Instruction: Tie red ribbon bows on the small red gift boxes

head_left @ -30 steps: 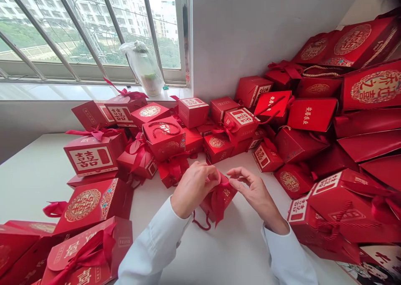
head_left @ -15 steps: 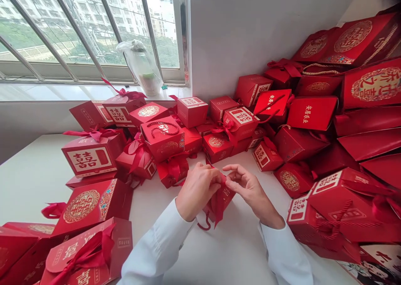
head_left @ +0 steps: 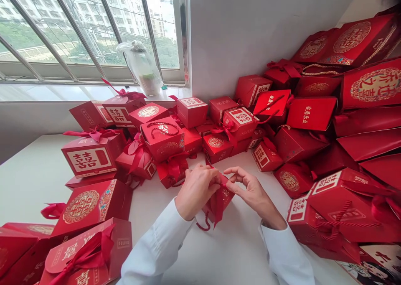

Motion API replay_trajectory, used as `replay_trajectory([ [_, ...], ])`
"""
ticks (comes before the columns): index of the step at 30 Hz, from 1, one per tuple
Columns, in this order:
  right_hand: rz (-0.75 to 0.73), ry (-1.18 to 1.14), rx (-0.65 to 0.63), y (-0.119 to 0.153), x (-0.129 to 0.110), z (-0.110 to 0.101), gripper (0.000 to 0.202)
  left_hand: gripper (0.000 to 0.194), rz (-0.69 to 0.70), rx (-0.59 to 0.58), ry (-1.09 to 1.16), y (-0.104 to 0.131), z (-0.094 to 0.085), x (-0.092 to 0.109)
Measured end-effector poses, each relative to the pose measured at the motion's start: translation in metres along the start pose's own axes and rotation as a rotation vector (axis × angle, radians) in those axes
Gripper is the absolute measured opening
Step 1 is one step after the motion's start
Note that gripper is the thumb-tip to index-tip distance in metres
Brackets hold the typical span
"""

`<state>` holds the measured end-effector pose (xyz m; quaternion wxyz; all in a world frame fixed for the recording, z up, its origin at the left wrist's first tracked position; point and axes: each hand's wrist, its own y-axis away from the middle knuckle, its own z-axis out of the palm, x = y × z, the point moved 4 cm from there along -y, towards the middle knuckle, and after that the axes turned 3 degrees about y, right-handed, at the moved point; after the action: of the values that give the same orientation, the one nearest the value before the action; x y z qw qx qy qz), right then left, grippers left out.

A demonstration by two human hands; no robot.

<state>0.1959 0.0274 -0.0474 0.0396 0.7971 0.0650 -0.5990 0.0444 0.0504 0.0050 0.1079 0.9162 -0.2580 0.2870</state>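
A small red gift box [head_left: 228, 196] stands on the white table between my hands, partly hidden by them. A red ribbon [head_left: 218, 205] lies over its top, with one tail hanging down the near side. My left hand [head_left: 198, 189] is closed on the ribbon at the top of the box, fingers curled. From the right, my right hand [head_left: 247, 189] pinches the ribbon between thumb and fingertips. A twisted red cord [head_left: 204, 222] loops out at the box's lower left.
Red gift boxes [head_left: 90, 155] with ribbons crowd the table [head_left: 213, 260] at left and back. Larger red boxes [head_left: 344, 197] and bags [head_left: 372, 84] pile up on the right. A plastic-wrapped cup [head_left: 147, 78] stands on the sill by the barred window.
Hardly anything differs. My right hand has shifted slightly down and its fingers have drawn closer together at the ribbon; my left hand keeps its place.
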Motion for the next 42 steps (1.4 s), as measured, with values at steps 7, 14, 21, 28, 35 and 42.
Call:
replay_trajectory([
  [7, 0.014, -0.121, 0.012, 0.005, -0.001, 0.000, 0.031, 0.015, 0.006, -0.015, -0.022, 0.000, 0.001, 0.001],
  [14, 0.047, -0.163, 0.024, 0.001, 0.014, 0.001, 0.029, 0.015, -0.003, -0.014, -0.033, -0.002, 0.005, -0.002],
  [21, 0.050, -0.163, 0.034, -0.001, 0.018, 0.003, 0.027, 0.014, 0.010, 0.008, -0.012, -0.002, 0.006, -0.004],
  [28, 0.079, -0.232, 0.028, 0.000, 0.013, 0.006, 0.027, 0.014, 0.007, -0.009, 0.068, -0.004, 0.006, -0.008],
  [35, 0.083, -0.238, 0.025, 0.001, 0.004, 0.007, 0.026, 0.013, 0.018, -0.033, 0.124, -0.005, 0.005, -0.011],
  [42, 0.043, -0.242, 0.027, 0.003, 0.006, 0.000, 0.024, 0.004, -0.025, 0.093, 0.148, 0.005, -0.025, -0.026],
])
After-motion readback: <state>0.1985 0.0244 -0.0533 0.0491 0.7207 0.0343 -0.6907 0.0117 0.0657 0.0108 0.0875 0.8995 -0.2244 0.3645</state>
